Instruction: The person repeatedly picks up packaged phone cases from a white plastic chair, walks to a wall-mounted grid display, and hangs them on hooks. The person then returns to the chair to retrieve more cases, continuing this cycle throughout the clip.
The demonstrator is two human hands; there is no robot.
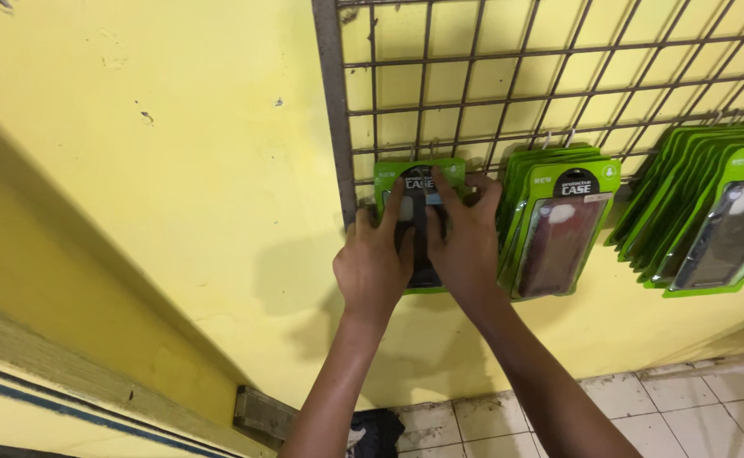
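Both my hands press on a green phone-case package (391,176) hanging at the lower left of a metal wire grid (507,85) on a yellow wall. My left hand (373,259) lies over the package's left side, fingers spread on its dark front. My right hand (465,237) covers its right side, with fingers reaching up to the package's top edge near the grid wire. Most of the package is hidden under my hands.
Two more stacks of green phone-case packages hang on the grid: one just right of my hands (558,220), another at the far right (711,212). Pale floor tiles (685,407) lie below. A wooden ledge (261,411) runs along the lower left wall.
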